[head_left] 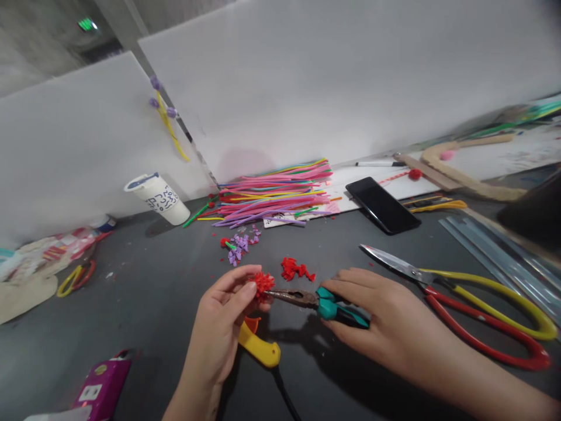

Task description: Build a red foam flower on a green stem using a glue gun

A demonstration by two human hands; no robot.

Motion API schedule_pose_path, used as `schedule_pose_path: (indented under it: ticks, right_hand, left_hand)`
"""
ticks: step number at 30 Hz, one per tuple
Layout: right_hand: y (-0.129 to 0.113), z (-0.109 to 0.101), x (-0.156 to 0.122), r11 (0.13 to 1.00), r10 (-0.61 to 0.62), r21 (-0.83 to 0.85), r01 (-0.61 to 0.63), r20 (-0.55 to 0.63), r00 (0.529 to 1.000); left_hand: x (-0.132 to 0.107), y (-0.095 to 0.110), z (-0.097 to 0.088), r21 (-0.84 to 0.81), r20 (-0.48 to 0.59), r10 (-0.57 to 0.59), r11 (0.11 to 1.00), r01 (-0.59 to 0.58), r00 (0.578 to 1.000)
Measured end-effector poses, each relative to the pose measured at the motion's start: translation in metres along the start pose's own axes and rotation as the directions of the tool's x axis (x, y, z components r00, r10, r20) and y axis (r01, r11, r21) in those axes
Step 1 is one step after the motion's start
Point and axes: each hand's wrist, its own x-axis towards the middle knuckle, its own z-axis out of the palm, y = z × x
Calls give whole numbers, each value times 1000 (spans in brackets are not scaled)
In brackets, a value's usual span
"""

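Observation:
Between the thumb and fingers of my left hand [228,313] is a fluffy red pom-pom-like cluster [263,283]. My right hand [381,301] is closed around the teal and black handles of needle-nose pliers [326,303]. The rusty jaws point left and their tip touches the red cluster; whether they grip a piece of it is too small to tell. Just beyond lies a small pile of red bits [295,269]. Under my left hand, partly hidden by it, rests a yellow-handled corded tool [259,346], probably a glue gun. Purple pieces [239,247] are scattered farther back.
Large scissors [432,278] with red and yellow handles lie right of my right hand. Behind are a black phone [382,204], bundled coloured pipe cleaners [272,196] and a white cup [160,199]. A purple box [103,386] sits front left. White panels [350,76] stand behind the table.

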Motion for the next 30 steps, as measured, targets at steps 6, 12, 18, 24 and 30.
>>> schedule_pose_path:
  ticks: [6,12,18,24,30]
  right_hand:
    - [-4,-3,1,988,60,139,-73,100,993]
    - [-1,2,-3,998,-67,-25,64,-152,986]
    - [2,5,-3,989,-122,-112,100,-208,970]
    - [3,6,-4,988,-121,-123,96,-217,969]
    - [1,5,-3,990,-107,-109,88,-179,978]
  left_hand:
    - [-2,2,3,-33,16,-40,999,41,999]
    - [1,0,1,0,-28,46,999,-46,999]
    - [2,-3,1,74,-36,137,988,-134,990]
    - [0,-5,1,120,-7,166,979,-164,986]
    - [0,-6,1,145,1,174,974,-172,985]
